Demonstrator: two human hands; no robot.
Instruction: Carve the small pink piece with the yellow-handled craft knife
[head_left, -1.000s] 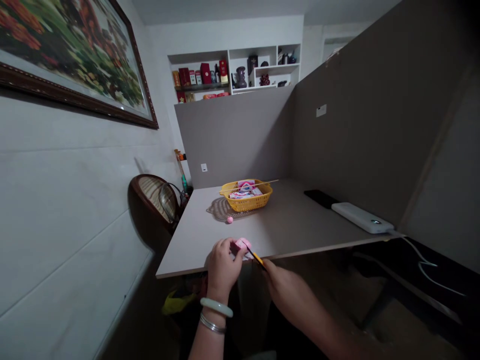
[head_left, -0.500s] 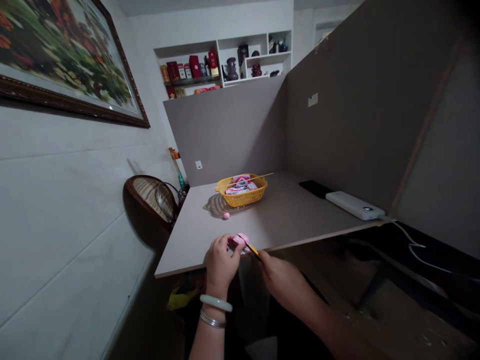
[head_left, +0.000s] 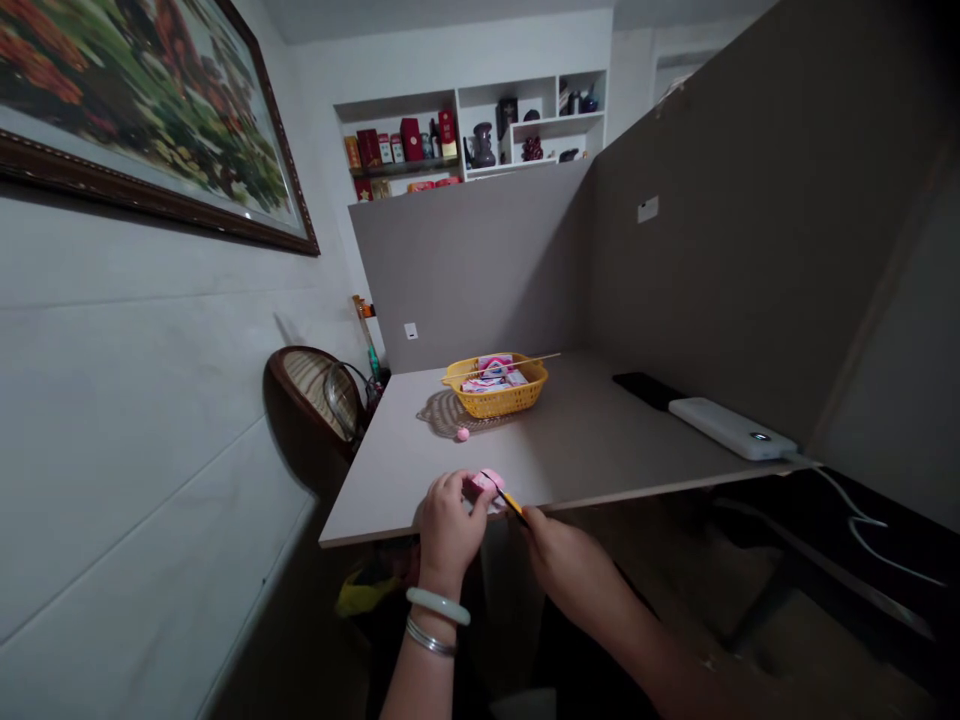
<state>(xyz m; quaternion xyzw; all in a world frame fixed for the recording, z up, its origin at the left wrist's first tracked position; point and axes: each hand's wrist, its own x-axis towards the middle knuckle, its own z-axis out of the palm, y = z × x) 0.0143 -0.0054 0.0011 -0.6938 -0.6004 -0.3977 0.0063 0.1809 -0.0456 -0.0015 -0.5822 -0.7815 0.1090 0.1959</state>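
Note:
My left hand (head_left: 453, 517) is closed round a pink lump (head_left: 490, 481) at the table's front edge, thumb and fingers pressing its left side. It looks like modelling clay, but I cannot make out its exact shape. My right hand (head_left: 556, 545) grips a slim yellow-and-black knife-like tool (head_left: 513, 504) by its lower end. The dark, thin tip lies against the lump's upper surface. Beyond my hands, a small pink ball (head_left: 463, 435) rests on the table. Behind the ball stands a yellow plastic basket (head_left: 501, 403) holding printed packets (head_left: 495, 376), with a thin stick (head_left: 536, 358) across its rim.
The grey table (head_left: 382, 470) is bounded by a back panel (head_left: 480, 270) and a right panel (head_left: 720, 270). At the right lie a dark flat object (head_left: 645, 389) and a white power bank (head_left: 731, 428) with a cable. A brown rounded chair-like object (head_left: 311, 405) stands left of the table.
The whole view has shifted slightly, so most things appear a little farther right. Both hands keep their grips, and the tool's tip stays at the pink lump.

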